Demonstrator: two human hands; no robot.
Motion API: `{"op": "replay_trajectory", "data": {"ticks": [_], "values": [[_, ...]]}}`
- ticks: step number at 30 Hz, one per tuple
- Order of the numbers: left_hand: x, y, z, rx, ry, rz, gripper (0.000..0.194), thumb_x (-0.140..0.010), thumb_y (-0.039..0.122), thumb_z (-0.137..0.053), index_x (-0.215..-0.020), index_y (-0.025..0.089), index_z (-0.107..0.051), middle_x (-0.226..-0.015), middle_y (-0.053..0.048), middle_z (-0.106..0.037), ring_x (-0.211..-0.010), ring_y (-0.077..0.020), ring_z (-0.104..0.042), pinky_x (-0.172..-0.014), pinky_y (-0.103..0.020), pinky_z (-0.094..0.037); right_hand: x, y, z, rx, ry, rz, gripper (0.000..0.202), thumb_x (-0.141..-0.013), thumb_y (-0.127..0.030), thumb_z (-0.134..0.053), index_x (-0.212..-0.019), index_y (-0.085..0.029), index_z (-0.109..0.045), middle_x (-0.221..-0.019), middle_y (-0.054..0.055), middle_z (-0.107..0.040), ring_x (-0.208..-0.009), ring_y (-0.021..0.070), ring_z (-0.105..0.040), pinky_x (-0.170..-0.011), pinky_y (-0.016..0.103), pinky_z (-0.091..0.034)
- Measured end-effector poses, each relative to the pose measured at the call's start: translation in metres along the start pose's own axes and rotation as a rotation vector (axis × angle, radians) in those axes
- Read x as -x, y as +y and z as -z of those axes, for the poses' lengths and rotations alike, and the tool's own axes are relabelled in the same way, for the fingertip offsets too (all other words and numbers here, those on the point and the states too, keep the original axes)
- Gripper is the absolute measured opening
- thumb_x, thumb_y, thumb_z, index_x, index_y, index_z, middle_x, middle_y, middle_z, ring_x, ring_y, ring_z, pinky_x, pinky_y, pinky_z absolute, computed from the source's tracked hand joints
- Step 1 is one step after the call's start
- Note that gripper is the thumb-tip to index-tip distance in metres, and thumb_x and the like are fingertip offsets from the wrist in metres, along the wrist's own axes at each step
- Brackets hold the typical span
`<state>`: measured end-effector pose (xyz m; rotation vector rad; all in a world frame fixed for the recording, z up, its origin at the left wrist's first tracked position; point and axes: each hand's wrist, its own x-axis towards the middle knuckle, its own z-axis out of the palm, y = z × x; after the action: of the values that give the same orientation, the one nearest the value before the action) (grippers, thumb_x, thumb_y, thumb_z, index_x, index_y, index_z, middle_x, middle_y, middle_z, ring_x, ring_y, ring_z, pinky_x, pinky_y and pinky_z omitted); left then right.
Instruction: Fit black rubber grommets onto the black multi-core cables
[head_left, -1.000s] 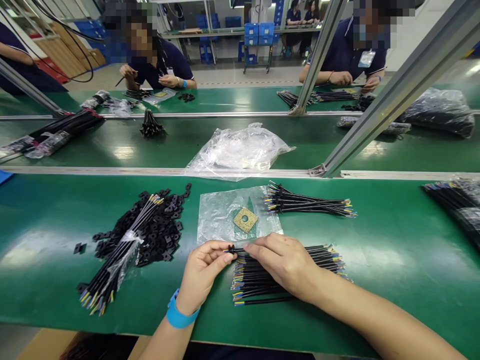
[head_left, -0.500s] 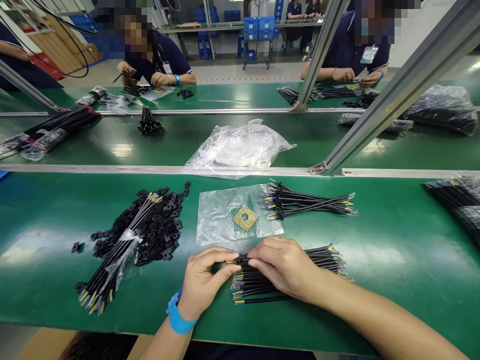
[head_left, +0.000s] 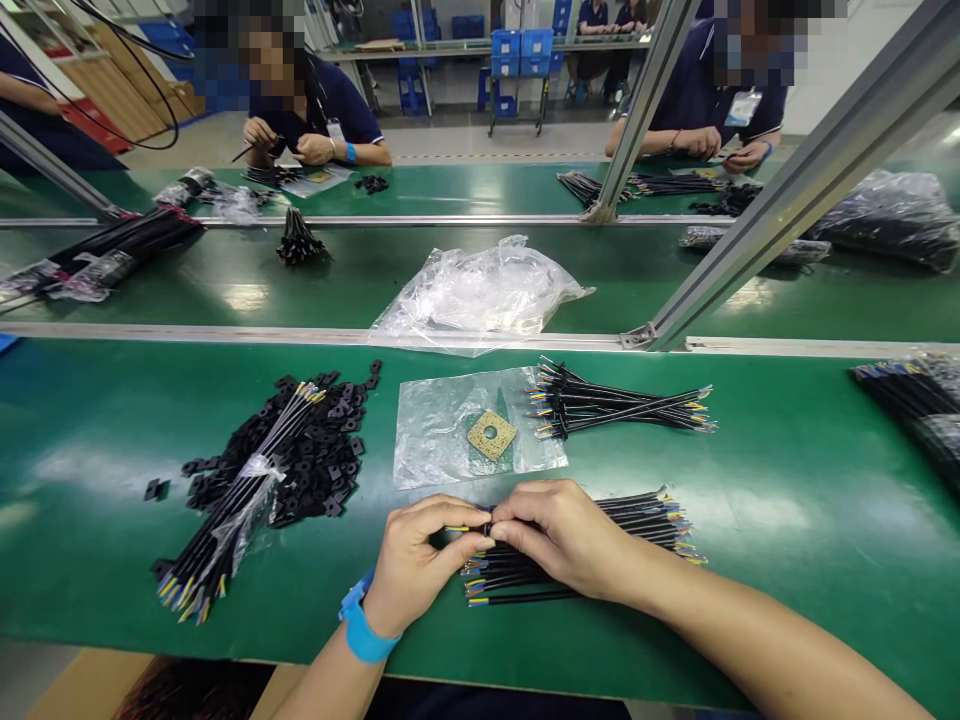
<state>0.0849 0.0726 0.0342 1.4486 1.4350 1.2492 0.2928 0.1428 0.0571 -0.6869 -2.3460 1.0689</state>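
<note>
My left hand [head_left: 424, 560], with a blue wristband, pinches a short black cable near its end; the yellow wire tips [head_left: 454, 528] stick out past the fingers. My right hand [head_left: 566, 530] pinches the same cable from the other side. Between the two sets of fingertips a small dark piece [head_left: 487, 526] shows, largely hidden. Under and beside my right hand lies a row of black cables [head_left: 645, 520] with coloured wire ends. Beyond my hands, a tan square pad with a hole [head_left: 491, 435] rests on a clear plastic bag [head_left: 427, 430].
At left, a tied cable bundle [head_left: 240, 500] lies across a pile of small black plastic parts [head_left: 322, 470]. Cables with black pieces fitted [head_left: 622, 400] lie behind my right hand. A metal post [head_left: 780, 190] slants up at right. Two co-workers sit across the bench.
My left hand has slid slightly right along the cable, so its fingertips now meet those of my right hand. The wire tips show further left of its fingertips.
</note>
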Motion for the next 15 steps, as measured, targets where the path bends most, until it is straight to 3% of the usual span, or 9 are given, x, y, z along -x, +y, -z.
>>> {"op": "replay_trajectory", "data": {"ticks": [6,9,12,15], "values": [[0.003,-0.001,0.0,0.248,0.096,0.167,0.046,-0.056,0.024,-0.099,-0.099,0.025,-0.085,-0.078,-0.007,-0.082,-0.07,-0.025,-0.078,-0.072,-0.035,-0.065,-0.003,-0.008,0.005,-0.006,0.033,0.051,0.029,-0.109,-0.036,-0.053,-0.097,-0.02,-0.074,-0.084,0.003,-0.076,-0.07,0.0131,-0.068,-0.07,0.023,-0.052],[0.003,-0.003,0.002,0.291,0.104,0.162,0.047,-0.05,0.027,-0.102,-0.093,0.022,-0.084,-0.08,-0.009,-0.083,-0.073,-0.0256,-0.078,-0.075,-0.035,-0.065,-0.002,-0.005,0.014,0.073,0.095,0.088,0.03,-0.109,-0.037,-0.052,-0.099,-0.019,-0.074,-0.084,0.004,-0.076,-0.071,0.0138,-0.069,-0.069,0.023,-0.054],[0.003,-0.006,0.005,0.29,0.23,0.101,0.039,-0.062,0.038,-0.097,-0.094,0.021,-0.082,-0.079,-0.008,-0.081,-0.071,-0.0233,-0.077,-0.07,-0.032,-0.064,0.001,0.009,0.039,0.321,0.173,0.125,0.026,-0.108,-0.034,-0.054,-0.103,-0.018,-0.074,-0.089,0.006,-0.077,-0.078,0.017,-0.071,-0.074,0.028,-0.055],[0.003,-0.011,0.007,0.242,0.401,0.062,0.031,-0.075,0.044,-0.089,-0.095,0.022,-0.081,-0.077,-0.004,-0.078,-0.067,-0.0185,-0.074,-0.066,-0.027,-0.062,0.003,0.03,0.071,0.625,0.2,0.016,0.018,-0.105,-0.026,-0.059,-0.106,-0.019,-0.075,-0.097,0.007,-0.078,-0.087,0.0212,-0.074,-0.08,0.033,-0.055]]}}
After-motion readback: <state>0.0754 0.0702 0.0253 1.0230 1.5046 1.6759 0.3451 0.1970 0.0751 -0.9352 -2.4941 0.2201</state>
